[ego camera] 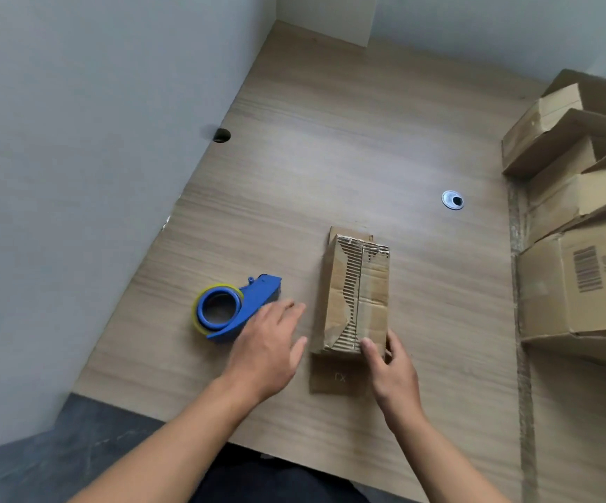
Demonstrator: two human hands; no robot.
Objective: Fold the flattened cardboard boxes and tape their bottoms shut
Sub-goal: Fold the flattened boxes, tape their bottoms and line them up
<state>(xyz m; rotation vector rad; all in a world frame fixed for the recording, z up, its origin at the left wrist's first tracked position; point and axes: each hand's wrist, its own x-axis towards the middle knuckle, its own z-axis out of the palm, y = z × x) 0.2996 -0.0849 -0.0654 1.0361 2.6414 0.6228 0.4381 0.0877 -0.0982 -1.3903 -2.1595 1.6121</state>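
Note:
A small cardboard box (356, 295) stands on the wooden table (330, 139) with its closed bottom flaps facing up; the surface paper is torn along the seam. My right hand (390, 372) grips the box's near right corner, thumb on the top flap. A blue tape dispenser (238, 308) with a roll of clear tape lies on the table to the box's left. My left hand (267, 343) hovers between dispenser and box, fingers spread, holding nothing, just over the dispenser's near end.
Several folded cardboard boxes (577, 219) are stacked on their sides along the table's right edge. A round cable grommet (452, 200) sits beyond the box. Grey partition walls close the left and far sides.

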